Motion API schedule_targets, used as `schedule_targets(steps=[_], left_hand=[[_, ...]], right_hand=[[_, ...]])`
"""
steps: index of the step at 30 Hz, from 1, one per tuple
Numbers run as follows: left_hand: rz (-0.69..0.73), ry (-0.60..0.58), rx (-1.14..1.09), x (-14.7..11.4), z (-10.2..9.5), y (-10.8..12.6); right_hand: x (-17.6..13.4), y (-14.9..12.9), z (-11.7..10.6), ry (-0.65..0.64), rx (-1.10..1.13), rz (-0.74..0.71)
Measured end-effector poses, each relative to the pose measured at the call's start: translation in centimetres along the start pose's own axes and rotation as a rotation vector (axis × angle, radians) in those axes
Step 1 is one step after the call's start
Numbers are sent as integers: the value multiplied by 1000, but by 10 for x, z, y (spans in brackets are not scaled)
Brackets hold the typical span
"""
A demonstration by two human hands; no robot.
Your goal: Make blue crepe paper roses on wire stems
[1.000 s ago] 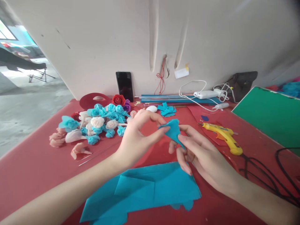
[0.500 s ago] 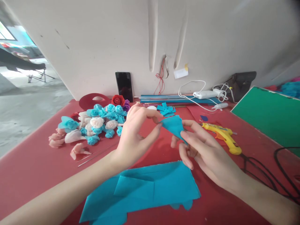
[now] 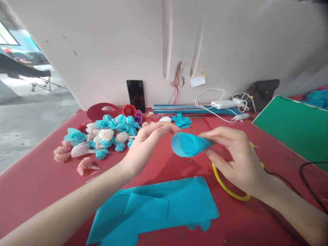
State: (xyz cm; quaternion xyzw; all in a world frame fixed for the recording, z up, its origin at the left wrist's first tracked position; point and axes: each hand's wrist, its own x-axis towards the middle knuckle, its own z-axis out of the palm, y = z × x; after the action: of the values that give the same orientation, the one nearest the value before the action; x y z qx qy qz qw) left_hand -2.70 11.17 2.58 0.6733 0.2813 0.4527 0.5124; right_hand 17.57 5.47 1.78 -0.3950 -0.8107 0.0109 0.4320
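Observation:
My right hand (image 3: pixel 235 157) pinches the narrow end of a blue petal-shaped piece (image 3: pixel 188 145) between thumb and fingers. Its rounded, slightly cupped end points left. My left hand (image 3: pixel 151 140) is stretched out beside the petal's upper left edge, holding nothing that I can see. A curved yellow loop (image 3: pixel 228 191) shows below my right hand; whether that hand holds it I cannot tell. Folded blue sheets (image 3: pixel 189 201) lie on the red tabletop under my hands. The yellow glue gun (image 3: pixel 252 145) is mostly hidden behind my right hand.
Blue, white and pink fabric flowers (image 3: pixel 106 133) are heaped at the left, with a red rose (image 3: pixel 129 110) behind. A black phone (image 3: pixel 135 95) leans on the wall. Blue scraps (image 3: pixel 181 120), a white power bank (image 3: pixel 222 104) and a green board (image 3: pixel 294 126) lie farther back and right.
The blue piece has turned from a flat, angular shape to a rounded, cupped one. My left hand has let go of its corner, and my right hand has moved right.

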Motion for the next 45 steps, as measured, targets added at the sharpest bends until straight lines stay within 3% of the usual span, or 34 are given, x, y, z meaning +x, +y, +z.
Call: schedule_targets(steps=[4, 9, 17, 45], left_hand=[[1, -55, 25, -1, -1, 3], [49, -137, 105, -4, 2, 7], [109, -125, 112, -4, 4, 4], [225, -175, 126, -5, 4, 8]], right_hand=[[3, 3, -8, -44, -217, -101], [4, 4, -12, -81, -246, -123], [7, -1, -15, -156, -220, -164], [6, -4, -21, -343, -49, 13]])
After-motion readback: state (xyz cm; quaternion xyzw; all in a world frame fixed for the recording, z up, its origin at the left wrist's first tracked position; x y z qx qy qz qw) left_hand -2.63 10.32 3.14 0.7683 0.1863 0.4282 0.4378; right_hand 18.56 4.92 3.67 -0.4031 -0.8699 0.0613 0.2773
